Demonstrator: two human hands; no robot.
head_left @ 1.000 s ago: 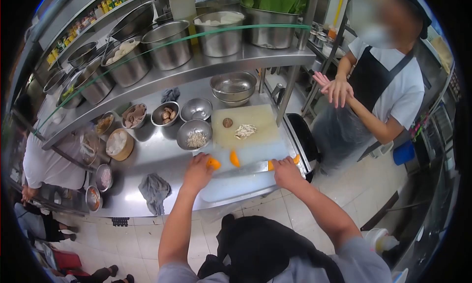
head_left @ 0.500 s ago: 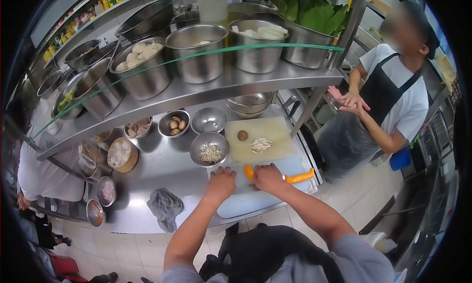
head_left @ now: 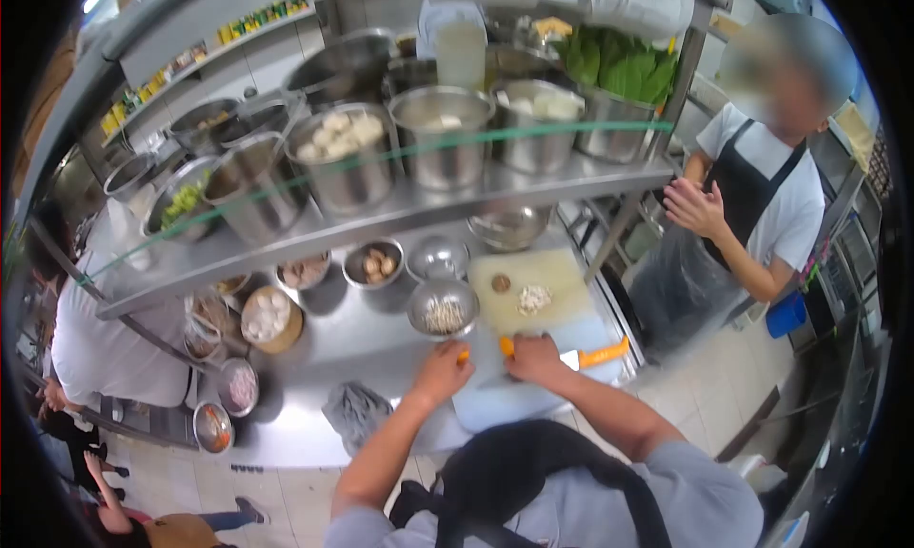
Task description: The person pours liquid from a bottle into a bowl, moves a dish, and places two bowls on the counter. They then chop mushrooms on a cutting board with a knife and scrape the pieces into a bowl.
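Observation:
My left hand is closed with a small orange piece showing at its fingertips, near the left edge of the blue cutting board. Over the board, my right hand is closed around another orange piece. Beside it lies a knife with an orange handle, its blade partly hidden by my hand. Behind, a yellowish board holds a brown mushroom and white slices. A steel bowl of chopped white pieces stands at its left.
A grey cloth lies on the steel table at the left. Steel bowls, including one with mushrooms, stand farther back. A metal shelf with large pots crosses above. A co-worker in a dark apron stands at the right.
The view has tilted and shifted. An orange piece now shows in my left hand, where none was visible before. The co-worker's hands have risen closer together.

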